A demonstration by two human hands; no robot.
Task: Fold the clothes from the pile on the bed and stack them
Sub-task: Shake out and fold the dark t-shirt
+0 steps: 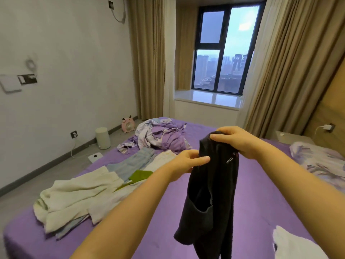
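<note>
Black garment [211, 193] hangs, gripped by right hand [237, 143], pinched by left hand [186, 163].

The widest open stretch of the purple bed [261, 193] lies right of centre, bare sheet running from the near edge toward the far end. The left half is taken up by a pile of clothes [80, 195] (cream, pale blue, a green piece) spread from the near left corner toward the middle. At the far end a crumpled duvet [160, 135] blocks the way. A patterned pillow [321, 161] fills the right edge, and a white garment [295, 245] sits at the near right corner. A black garment [212, 193], held up by both hands, hangs over the middle, screening the sheet behind it.
</note>
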